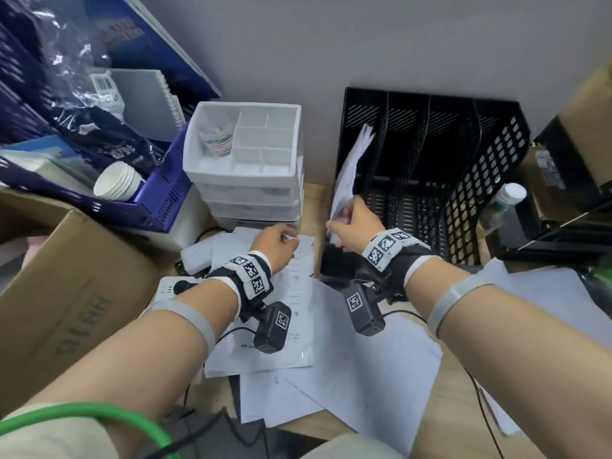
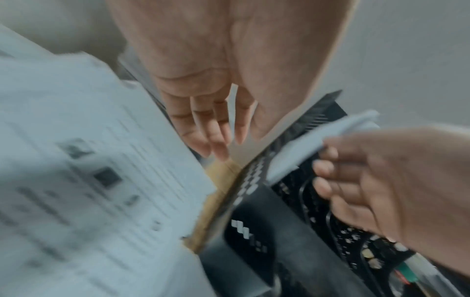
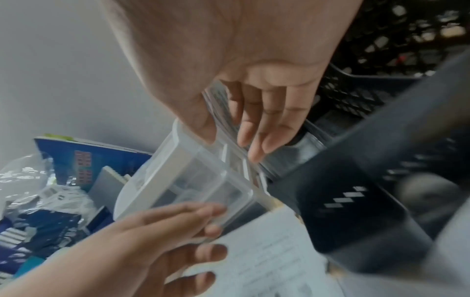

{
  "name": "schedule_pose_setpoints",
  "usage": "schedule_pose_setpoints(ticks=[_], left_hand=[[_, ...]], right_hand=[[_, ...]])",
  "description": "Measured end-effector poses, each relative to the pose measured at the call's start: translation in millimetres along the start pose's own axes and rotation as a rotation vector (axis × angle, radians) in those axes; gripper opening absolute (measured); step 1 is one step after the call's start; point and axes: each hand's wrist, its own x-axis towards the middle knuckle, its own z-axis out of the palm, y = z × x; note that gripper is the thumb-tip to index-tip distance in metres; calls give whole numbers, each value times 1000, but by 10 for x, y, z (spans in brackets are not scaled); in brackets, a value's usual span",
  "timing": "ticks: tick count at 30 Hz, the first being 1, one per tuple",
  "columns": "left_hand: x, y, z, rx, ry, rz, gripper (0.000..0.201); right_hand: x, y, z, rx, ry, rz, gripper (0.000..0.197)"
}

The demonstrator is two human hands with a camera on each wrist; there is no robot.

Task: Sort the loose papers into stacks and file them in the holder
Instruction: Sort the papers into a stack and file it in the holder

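Observation:
A black mesh file holder (image 1: 496, 154) with several slots stands against the wall. My right hand (image 1: 347, 217) pinches a stack of white papers (image 1: 352, 160) between thumb and fingers, and the stack stands on edge in the leftmost slot. The right wrist view shows the stack (image 3: 218, 100) between thumb and fingers of that hand (image 3: 254, 120). My left hand (image 1: 278, 240) hovers with straight fingers, holding nothing, over a printed sheet (image 1: 298, 293); the left wrist view shows this hand (image 2: 213, 128) and sheet (image 2: 89, 170). More loose papers (image 1: 364, 359) lie spread on the desk.
A white drawer unit (image 1: 245, 160) stands just left of the holder. A blue crate (image 1: 159, 200) with paper cups (image 1: 116, 183) and a cardboard box (image 1: 66, 293) fill the left side. A white bottle (image 1: 510, 197) stands right of the holder. A power strip (image 1: 169, 288) lies under my left wrist.

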Motion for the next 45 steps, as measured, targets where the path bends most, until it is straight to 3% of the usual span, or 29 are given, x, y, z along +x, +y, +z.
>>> schedule_pose_setpoints(ticks=[1,3,5,7,9,13,18,21,26,27,29,31,32,34,36,37,40,42,45], left_hand=[[-29,-166,-87,58,-2,-30,23],[-115,-475,-236,216,-2,-111,26],[-213,-748,-341,423,5,-225,38],[-302,-1002,-383,496,10,-326,53],[-381,-1165,-405,425,35,-358,63],[-482,-1314,-454,214,136,-317,63],[-613,-1425,-500,102,11,-327,58],[-651,-1417,-553,20,-59,-284,57],[-668,-1401,-692,-174,-123,-283,60],[-699,-1334,-716,-200,-60,-282,65],[-776,-1156,-798,-86,198,-225,72],[-886,-886,-910,95,401,13,66],[-938,-723,-954,195,424,179,67],[-1007,-393,-978,468,351,454,76],[-1035,-103,-955,690,238,597,77],[-1033,12,-938,726,171,624,68],[-1038,217,-876,419,-84,556,23],[-1019,230,-803,176,-112,494,19],[-998,198,-699,-106,-142,424,16]], right_hand=[[-48,70,97,67,-91,93,10],[-164,266,323,157,-315,292,13],[-259,484,554,-8,-412,355,12],[-364,690,807,-159,-438,400,21],[-463,840,1028,-191,-433,415,23],[-619,958,1283,-186,-416,410,33],[-750,896,1387,-145,-380,420,30],[-763,834,1327,-51,-296,308,17],[-845,459,1013,-94,-109,46,43],[-864,368,920,-146,-63,33,43],[-898,201,726,-334,26,1,42],[-979,13,509,-567,90,-85,34],[-1027,-85,411,-663,108,-136,33],[-1156,-300,213,-794,134,-220,34],[-1285,-496,60,-847,163,-296,33],[-1343,-598,-4,-855,171,-324,31],[-1484,-749,-188,-684,265,-393,15],[-1530,-679,-359,-393,426,-352,8],[-1608,-312,-601,-201,572,-84,65]])
